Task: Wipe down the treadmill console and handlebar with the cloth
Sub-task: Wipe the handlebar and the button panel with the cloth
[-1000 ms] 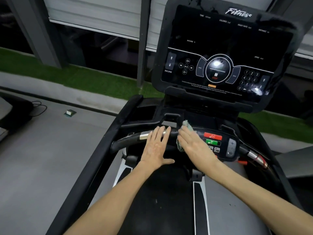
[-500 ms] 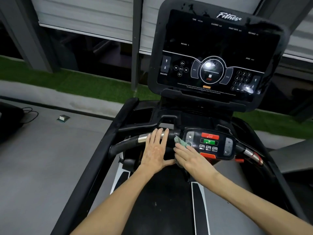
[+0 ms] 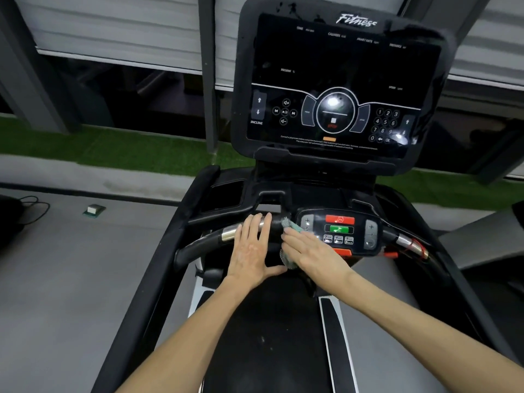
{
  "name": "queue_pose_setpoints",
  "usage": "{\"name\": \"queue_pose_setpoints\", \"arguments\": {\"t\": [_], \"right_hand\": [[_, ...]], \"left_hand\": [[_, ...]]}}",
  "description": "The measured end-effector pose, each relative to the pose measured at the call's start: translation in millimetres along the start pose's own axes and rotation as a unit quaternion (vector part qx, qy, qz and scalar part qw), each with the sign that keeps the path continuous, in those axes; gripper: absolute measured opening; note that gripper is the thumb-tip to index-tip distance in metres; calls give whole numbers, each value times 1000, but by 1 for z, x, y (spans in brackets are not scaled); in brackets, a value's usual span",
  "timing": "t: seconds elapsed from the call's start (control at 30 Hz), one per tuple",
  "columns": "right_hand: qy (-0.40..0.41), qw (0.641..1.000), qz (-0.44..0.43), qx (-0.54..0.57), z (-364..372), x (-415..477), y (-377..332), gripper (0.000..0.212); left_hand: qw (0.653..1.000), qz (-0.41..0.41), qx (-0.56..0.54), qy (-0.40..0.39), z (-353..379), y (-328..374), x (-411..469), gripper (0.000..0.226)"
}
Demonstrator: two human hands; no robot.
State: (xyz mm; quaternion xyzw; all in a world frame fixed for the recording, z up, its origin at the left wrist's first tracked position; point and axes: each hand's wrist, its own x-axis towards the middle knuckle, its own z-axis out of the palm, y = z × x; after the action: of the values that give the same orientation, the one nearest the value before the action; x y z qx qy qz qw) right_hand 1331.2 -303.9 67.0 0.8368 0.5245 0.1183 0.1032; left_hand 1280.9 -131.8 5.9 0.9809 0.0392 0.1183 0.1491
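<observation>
The black treadmill console (image 3: 340, 86) stands ahead with its dark screen and lit button markings. Below it runs the curved black handlebar (image 3: 198, 245) with a chrome sensor band. A small control panel (image 3: 340, 231) with a red and a green button sits at the bar's centre. My left hand (image 3: 252, 248) lies flat on the handlebar, fingers apart, holding nothing. My right hand (image 3: 309, 251) presses a small greenish mesh cloth (image 3: 289, 225) against the bar at the left edge of the control panel. Most of the cloth is hidden under the hand.
The treadmill belt (image 3: 269, 336) runs beneath my arms between grey side rails (image 3: 368, 321). A grey floor (image 3: 56, 279) lies to the left with a small box (image 3: 93, 209) and a cable (image 3: 31, 205). Green turf (image 3: 113, 148) and a shuttered window are behind.
My right hand with the cloth slid left and down off the control panel, then back up to its left edge. My left hand stayed flat on the handlebar.
</observation>
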Motion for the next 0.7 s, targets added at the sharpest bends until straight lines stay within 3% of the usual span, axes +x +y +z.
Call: {"name": "queue_pose_setpoints", "arguments": {"t": [0.13, 0.27, 0.33, 0.4, 0.47, 0.6, 0.7], "right_hand": [[39, 994, 85, 48, -7, 11, 5, 68], [31, 997, 32, 60, -3, -14, -7, 69], [68, 994, 39, 78, -7, -5, 2, 64], [114, 979, 106, 136, -15, 14, 18, 57], [129, 955, 179, 197, -20, 24, 37, 66], [141, 943, 205, 220, -9, -6, 69, 76], [156, 932, 249, 212, 8, -42, 102, 75]], "left_hand": [[1000, -5, 4, 2, 0, 1, 0, 124], [1000, -8, 5, 0, 3, 0, 1, 123], [1000, -6, 5, 10, 3, 0, 2, 122], [1000, -5, 1, 12, 2, 2, 3, 121], [1000, -9, 3, 12, 0, 4, 5, 118], [998, -53, -19, 23, -6, 14, 7, 111], [992, -92, -64, 54, -7, 31, 11, 92]]}}
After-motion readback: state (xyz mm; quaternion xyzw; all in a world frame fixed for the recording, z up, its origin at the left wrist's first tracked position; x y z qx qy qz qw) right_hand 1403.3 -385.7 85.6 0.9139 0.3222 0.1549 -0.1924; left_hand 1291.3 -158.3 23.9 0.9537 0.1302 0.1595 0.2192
